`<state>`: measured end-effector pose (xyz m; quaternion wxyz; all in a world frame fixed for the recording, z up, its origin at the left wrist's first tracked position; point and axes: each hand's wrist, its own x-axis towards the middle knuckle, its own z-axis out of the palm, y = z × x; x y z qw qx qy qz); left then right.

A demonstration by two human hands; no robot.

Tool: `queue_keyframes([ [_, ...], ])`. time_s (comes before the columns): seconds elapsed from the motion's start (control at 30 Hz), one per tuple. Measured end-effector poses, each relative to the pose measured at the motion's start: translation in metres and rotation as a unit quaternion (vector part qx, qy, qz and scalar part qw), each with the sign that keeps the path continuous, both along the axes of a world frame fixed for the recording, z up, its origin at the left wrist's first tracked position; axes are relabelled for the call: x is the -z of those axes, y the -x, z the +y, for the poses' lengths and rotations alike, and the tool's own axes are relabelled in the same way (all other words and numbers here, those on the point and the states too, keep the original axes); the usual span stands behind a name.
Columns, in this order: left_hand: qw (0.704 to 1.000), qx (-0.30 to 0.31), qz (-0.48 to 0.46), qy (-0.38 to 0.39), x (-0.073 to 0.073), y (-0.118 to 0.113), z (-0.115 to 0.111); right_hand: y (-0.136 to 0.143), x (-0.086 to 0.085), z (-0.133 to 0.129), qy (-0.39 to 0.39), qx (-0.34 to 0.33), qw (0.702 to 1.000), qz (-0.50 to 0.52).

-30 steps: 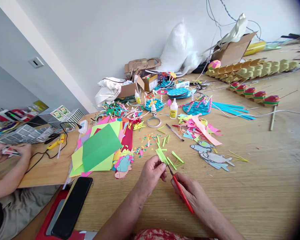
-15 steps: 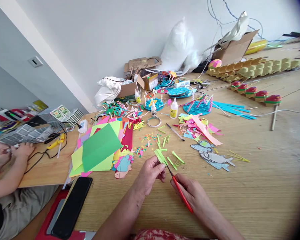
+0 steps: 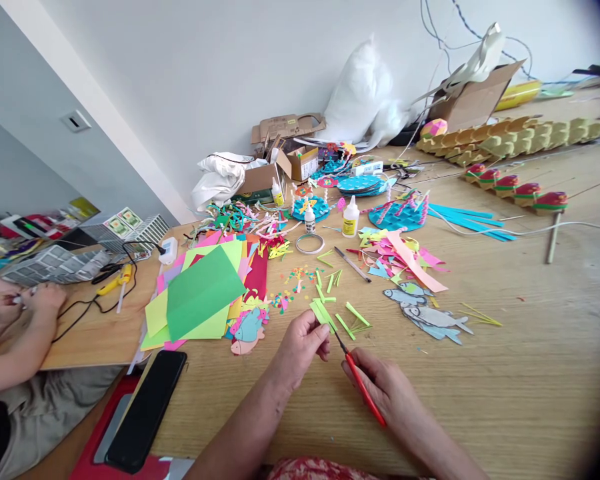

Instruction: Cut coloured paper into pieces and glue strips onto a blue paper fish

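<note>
Between the thumb and fingers of my left hand (image 3: 306, 343) is a small light green paper piece (image 3: 322, 315). My right hand (image 3: 380, 379) is closed around red-handled scissors (image 3: 363, 387), whose dark blades reach the right side of that paper. Narrow green paper strips (image 3: 345, 327) lie just beyond the scissor tips, and more are scattered farther back. Colored paper dots (image 3: 295, 281) lie beyond my left hand. Grey paper fish (image 3: 430, 315) rest to the right of the strips.
Colored sheets (image 3: 205, 293) and a black phone (image 3: 147, 407) lie at left. Glue bottles (image 3: 350, 220), a tape ring (image 3: 309, 244) and paper scraps (image 3: 405, 260) stand or lie farther back. Another person's hands (image 3: 30, 303) are at far left. Egg cartons (image 3: 515, 140) sit at back right.
The view has shifted slightly, moving the background a little to the right. My hands, the paper and the scissors look almost the same.
</note>
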<state>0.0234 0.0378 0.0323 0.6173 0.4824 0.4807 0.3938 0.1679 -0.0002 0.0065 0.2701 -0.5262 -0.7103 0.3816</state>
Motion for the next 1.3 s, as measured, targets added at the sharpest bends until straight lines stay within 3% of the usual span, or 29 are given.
queue_keyframes([
  [0.3, 0.998, 0.028, -0.036, 0.051, -0.0041, 0.0011, -0.0032, 0.0006, -0.0064, 0.0015, 0.026, -0.010, 1.000, 0.004],
  [0.8, 0.995, 0.049, -0.044, 0.072, -0.0052, 0.0043, -0.0036, -0.0004, -0.0008, -0.0003, -0.002, 0.006, 1.000, -0.013],
  [1.1, 1.000, -0.005, 0.023, -0.017, 0.0034, 0.0064, 0.0013, 0.0019, -0.0023, 0.0015, 0.005, -0.002, 1.000, -0.019],
  [1.3, 0.999, 0.025, 0.022, -0.010, 0.0017, 0.0055, 0.0015, 0.0013, -0.0046, 0.0028, 0.033, -0.009, 0.999, 0.000],
])
